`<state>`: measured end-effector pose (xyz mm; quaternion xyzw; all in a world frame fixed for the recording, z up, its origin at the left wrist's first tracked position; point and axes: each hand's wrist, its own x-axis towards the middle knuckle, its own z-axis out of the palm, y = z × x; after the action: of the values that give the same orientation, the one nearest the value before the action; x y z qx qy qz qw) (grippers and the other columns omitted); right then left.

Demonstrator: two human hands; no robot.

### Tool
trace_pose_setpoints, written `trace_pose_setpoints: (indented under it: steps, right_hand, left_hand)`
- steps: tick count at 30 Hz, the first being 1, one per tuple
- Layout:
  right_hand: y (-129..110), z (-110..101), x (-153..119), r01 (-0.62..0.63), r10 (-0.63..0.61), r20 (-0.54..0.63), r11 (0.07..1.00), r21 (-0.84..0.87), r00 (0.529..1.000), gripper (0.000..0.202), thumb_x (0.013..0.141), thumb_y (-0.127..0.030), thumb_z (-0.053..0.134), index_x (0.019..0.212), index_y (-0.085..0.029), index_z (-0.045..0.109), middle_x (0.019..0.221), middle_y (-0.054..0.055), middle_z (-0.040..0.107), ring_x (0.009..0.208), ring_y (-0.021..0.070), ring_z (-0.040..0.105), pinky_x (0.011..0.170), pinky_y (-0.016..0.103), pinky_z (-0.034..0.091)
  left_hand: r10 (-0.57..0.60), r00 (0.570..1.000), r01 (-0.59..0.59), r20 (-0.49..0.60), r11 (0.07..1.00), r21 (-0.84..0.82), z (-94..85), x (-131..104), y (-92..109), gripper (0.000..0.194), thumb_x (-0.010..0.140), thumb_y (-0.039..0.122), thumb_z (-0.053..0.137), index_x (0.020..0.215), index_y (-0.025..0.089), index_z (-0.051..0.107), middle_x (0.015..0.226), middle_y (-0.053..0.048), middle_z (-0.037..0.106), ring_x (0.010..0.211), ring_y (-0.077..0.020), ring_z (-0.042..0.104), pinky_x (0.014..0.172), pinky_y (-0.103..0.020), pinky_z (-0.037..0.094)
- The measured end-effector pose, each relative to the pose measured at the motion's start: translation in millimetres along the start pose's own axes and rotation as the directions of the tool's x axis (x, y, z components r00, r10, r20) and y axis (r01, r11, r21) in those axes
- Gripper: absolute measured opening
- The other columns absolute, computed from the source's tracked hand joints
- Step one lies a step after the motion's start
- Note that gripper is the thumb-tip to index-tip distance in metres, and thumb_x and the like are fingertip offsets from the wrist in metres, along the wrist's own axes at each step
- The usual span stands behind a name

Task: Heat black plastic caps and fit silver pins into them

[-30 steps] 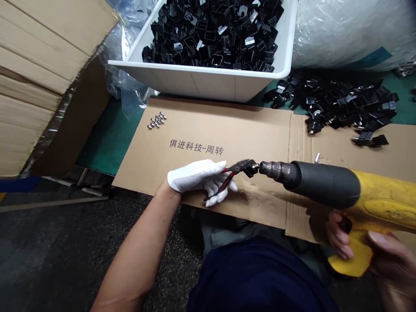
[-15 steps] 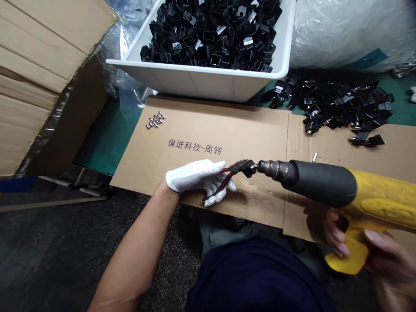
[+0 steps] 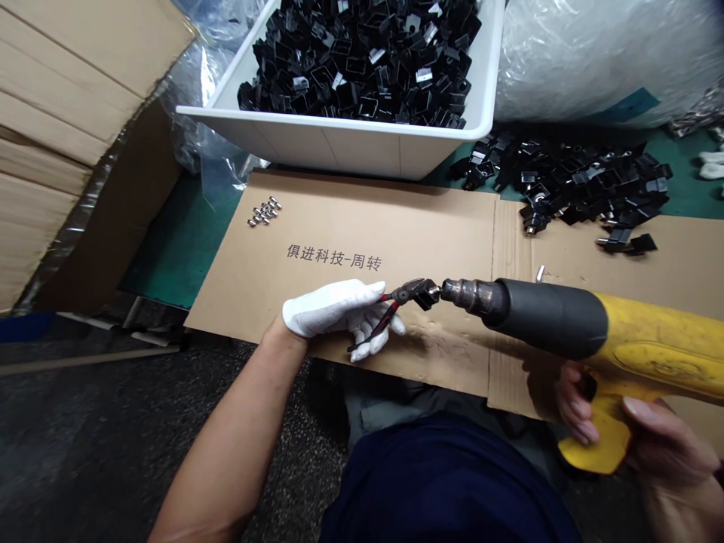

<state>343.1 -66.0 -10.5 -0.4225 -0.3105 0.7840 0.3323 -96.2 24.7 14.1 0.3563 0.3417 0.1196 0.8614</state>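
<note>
My left hand (image 3: 339, 313), in a white glove, is closed round red-and-black handled pliers (image 3: 403, 296). In the plier jaws sits a small black part (image 3: 425, 297) with a shiny metal pin end pointing right. My bare right hand (image 3: 650, 437) grips the handle of a yellow heat gun (image 3: 650, 332) with a black collar. The gun's stepped, darkened metal nozzle (image 3: 468, 294) points left, its tip right at the metal end of the black part; whether they touch I cannot tell.
Small metal pins (image 3: 264, 212) lie on the cardboard sheet (image 3: 441, 219), with one loose pin (image 3: 541, 273) behind the gun. A white bin (image 3: 339, 139) of black parts stands at the back. More black parts (image 3: 588, 181) are heaped at right. A carton (image 3: 62, 136) stands left.
The whole view has shifted slightly, so everything appears a little further left. Both hands keep their holds, and the nozzle stays at the part in the pliers.
</note>
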Motion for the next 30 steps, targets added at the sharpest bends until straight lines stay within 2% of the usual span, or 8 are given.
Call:
trace_pose_setpoints:
  steps: [12, 19, 30]
  right_hand:
    - [7, -11, 1, 0.021, -0.022, 0.082, 1.000, 0.022, 0.996, 0.038, 0.090, -0.050, 0.062, 0.117, -0.025, 0.068, 0.084, 0.008, 0.063, 0.060, 0.0226, 0.060, 0.053, 0.036, 0.051]
    - [4, -5, 1, 0.010, -0.011, 0.040, 1.000, 0.024, 0.999, 0.042, 0.087, -0.051, 0.064, 0.115, -0.022, 0.070, 0.082, 0.008, 0.063, 0.060, 0.0224, 0.059, 0.053, 0.036, 0.049]
    - [-3, 16, -1, -0.009, 0.015, -0.120, 0.999, 0.053, 0.993, 0.041, 0.081, -0.053, 0.070, 0.106, -0.021, 0.071, 0.077, 0.007, 0.062, 0.056, 0.0193, 0.057, 0.052, 0.033, 0.046]
  left_hand:
    - [-0.011, 0.999, 0.011, 0.040, 1.000, 0.014, -3.4, 0, 1, 0.064, 0.102, 0.065, 0.044, 0.114, 0.011, 0.076, 0.069, -0.009, 0.072, 0.052, -0.0186, 0.063, 0.056, -0.032, 0.052]
    - [0.000, 0.999, 0.001, 0.040, 1.000, -0.025, -1.2, 1, 1, 0.063, 0.102, 0.064, 0.045, 0.111, 0.010, 0.076, 0.066, -0.009, 0.071, 0.053, -0.0187, 0.063, 0.055, -0.030, 0.051]
    - [0.008, 1.000, -0.007, 0.030, 1.000, -0.028, -2.7, 1, 0, 0.064, 0.102, 0.065, 0.043, 0.111, 0.010, 0.076, 0.065, -0.009, 0.069, 0.054, -0.0194, 0.063, 0.054, -0.031, 0.050]
